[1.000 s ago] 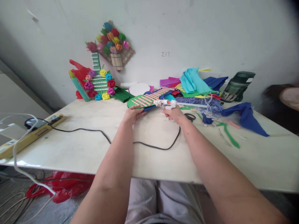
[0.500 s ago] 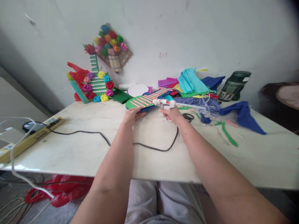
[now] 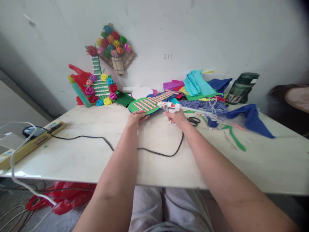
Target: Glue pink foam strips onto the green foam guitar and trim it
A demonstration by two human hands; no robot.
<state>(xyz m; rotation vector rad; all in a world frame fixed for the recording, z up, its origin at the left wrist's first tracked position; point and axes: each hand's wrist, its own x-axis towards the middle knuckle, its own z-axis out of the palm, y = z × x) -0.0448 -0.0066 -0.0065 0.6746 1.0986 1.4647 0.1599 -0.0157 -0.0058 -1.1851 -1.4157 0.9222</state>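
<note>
Jutting right from the left hand [image 3: 136,120], the green cutout [image 3: 150,104] seems tilted.

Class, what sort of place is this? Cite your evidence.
Probably a craft workspace: a hot-glue gun, a tangle of yarn and a guitar-shaped decoration trimmed with paper flowers.

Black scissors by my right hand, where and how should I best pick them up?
Probably grip the black scissors' handle loops from the right. They lie exposed on the table, while the right hand, holding the white glue gun, is close on their left. The blades cannot be made out.
</note>
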